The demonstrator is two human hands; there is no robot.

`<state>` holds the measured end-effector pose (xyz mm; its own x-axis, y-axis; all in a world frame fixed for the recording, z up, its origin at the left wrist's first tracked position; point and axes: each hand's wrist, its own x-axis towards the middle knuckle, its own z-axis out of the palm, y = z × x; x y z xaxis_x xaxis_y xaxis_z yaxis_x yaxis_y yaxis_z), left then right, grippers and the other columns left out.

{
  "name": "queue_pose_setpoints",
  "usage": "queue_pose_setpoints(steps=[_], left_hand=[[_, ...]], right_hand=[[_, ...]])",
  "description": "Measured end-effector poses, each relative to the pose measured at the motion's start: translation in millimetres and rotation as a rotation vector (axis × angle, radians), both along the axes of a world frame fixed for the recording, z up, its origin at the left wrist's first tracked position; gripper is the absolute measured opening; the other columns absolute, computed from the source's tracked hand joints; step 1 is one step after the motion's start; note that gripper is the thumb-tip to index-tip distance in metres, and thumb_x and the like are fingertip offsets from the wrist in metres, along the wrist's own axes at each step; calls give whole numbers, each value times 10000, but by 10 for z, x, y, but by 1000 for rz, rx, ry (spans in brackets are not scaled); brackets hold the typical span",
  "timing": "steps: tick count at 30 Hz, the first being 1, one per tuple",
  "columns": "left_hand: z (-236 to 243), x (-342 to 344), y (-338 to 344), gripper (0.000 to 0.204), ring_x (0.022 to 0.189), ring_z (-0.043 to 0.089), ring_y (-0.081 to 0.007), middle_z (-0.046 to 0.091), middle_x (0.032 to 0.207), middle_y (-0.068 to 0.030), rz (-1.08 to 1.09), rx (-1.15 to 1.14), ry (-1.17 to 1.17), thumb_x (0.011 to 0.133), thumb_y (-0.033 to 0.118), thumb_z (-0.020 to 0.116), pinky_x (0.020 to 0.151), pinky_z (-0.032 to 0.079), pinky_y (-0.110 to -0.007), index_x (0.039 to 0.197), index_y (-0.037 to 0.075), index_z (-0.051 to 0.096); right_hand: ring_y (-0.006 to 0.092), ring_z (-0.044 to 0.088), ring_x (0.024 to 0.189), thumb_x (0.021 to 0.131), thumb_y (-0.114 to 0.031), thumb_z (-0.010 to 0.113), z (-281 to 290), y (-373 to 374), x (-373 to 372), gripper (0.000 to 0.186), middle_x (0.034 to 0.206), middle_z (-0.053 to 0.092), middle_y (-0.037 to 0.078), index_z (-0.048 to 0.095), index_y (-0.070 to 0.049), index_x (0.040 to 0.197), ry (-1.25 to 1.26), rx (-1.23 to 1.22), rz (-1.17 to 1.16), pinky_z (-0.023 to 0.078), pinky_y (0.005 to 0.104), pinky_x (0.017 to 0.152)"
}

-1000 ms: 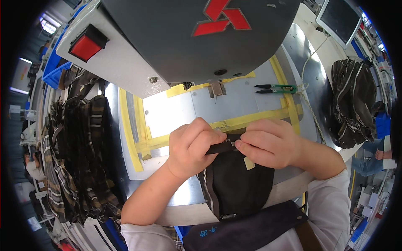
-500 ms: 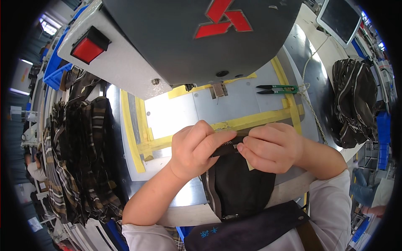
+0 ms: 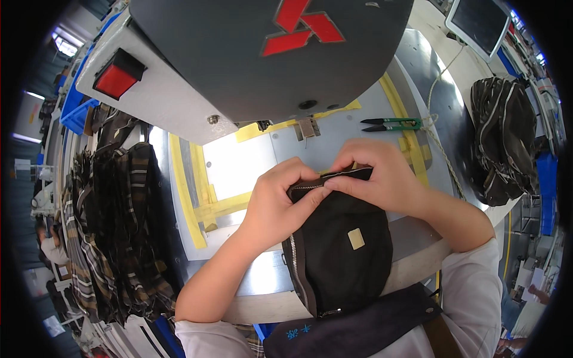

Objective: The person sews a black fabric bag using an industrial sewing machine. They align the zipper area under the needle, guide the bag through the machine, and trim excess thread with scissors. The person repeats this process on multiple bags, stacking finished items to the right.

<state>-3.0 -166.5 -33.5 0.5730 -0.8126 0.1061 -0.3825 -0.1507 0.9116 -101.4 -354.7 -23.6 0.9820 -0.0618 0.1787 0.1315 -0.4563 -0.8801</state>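
My left hand [image 3: 277,203] is pinched on the left part of the top zippered edge [image 3: 307,187] of a black fabric bag [image 3: 337,268]. My right hand [image 3: 382,179] grips the same edge farther right, thumb and fingers closed on it, the two thumb tips close together. A long silver zipper [image 3: 296,268] runs down the bag's left side, and a small cream patch [image 3: 356,238] is on its front. The bag lies at the near edge of a metal work plate with yellow tape [image 3: 206,212], below the dark machine head [image 3: 280,77].
Green-handled snips [image 3: 394,124] on a cord lie right of the needle area. Piles of plaid fabric pieces [image 3: 113,221] are at left, near a blue bin [image 3: 77,119]; dark zippered bags [image 3: 501,137] at right, with a screen [image 3: 477,24] behind. Other people are at the far edges.
My right hand has moved up and turned, raising the bag's top edge and uncovering the cream patch. My left hand has shifted upward, its thumb now angled along the zipper.
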Motion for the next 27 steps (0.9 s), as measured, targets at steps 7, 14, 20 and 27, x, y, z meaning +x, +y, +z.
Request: queue_pose_setpoints(steps=[7, 14, 20, 27], left_hand=[[1, 2, -14, 174, 661, 522, -113, 574, 711, -57, -17, 99, 173, 804, 105, 755, 608, 423, -271, 819, -6, 622], [4, 4, -12, 207, 648, 507, -78, 583, 691, -26, 6, 110, 196, 789, 129, 793, 592, 416, -247, 796, -1, 631], [33, 76, 7, 200, 652, 497, -54, 587, 686, 3, -65, 122, 270, 795, 137, 795, 588, 410, -232, 802, 6, 645], [64, 23, -11, 165, 635, 483, -44, 580, 672, 17, 27, 103, 351, 819, 116, 760, 568, 396, -226, 782, 13, 637]], right_hand=[[90, 581, 767, 842, -94, 726, 42, -24, 5, 130, 828, 614, 46, 654, 9, 877, 242, 102, 25, 463, 246, 679], [76, 564, 785, 857, -90, 709, 37, -38, 17, 114, 829, 609, 28, 652, 0, 898, 262, 141, 63, 448, 243, 701], [75, 564, 790, 855, -84, 709, 40, -95, 53, 103, 836, 613, 20, 653, -5, 891, 331, 207, 121, 447, 245, 707], [116, 591, 782, 840, -107, 720, 15, -27, 12, 136, 842, 631, 53, 653, 5, 877, 198, 116, 24, 457, 264, 706]])
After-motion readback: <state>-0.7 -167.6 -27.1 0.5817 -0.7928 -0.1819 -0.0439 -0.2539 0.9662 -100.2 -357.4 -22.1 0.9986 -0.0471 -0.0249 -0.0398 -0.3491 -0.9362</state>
